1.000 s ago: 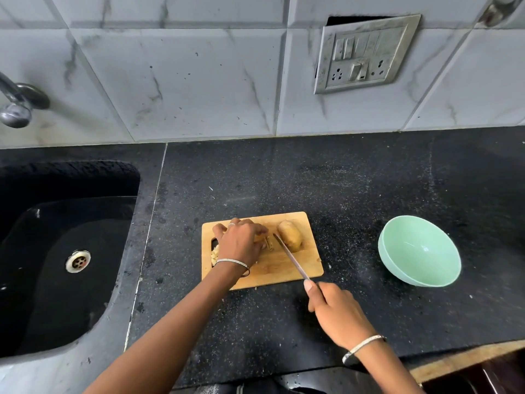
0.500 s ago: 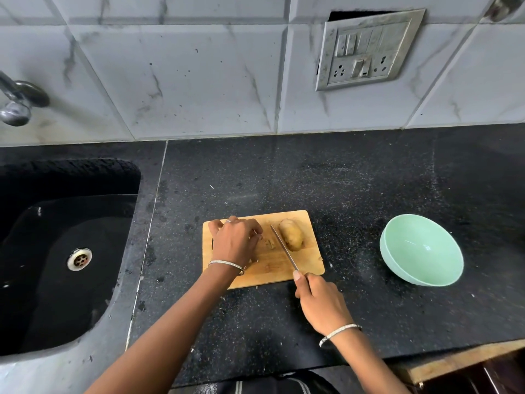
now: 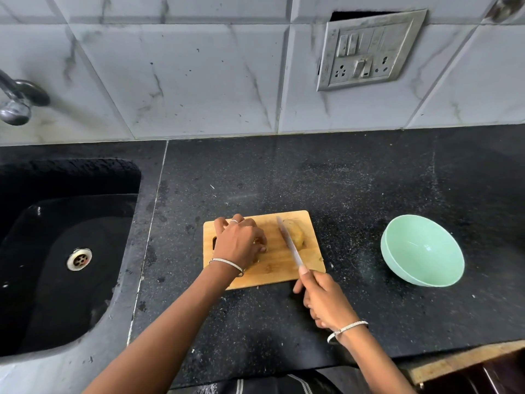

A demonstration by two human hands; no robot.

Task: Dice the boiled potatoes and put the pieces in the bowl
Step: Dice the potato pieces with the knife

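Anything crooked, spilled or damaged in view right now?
Yes: the switch plate on the tiled wall hangs crooked, with a dark open gap along its top edge, as if pulled loose. The cutting board, potato, bowl and the knife in the right hand look in order.

Sink (image 3: 71, 177) L of board (image 3: 272, 268), potato (image 3: 297, 236) on board's R half, bowl (image 3: 420, 251) further R on counter (image 3: 341, 180).

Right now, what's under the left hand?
Wooden cutting board and the edge of its handle slot show around the left hand. Whatever lies beneath is covered; the potato lies apart.
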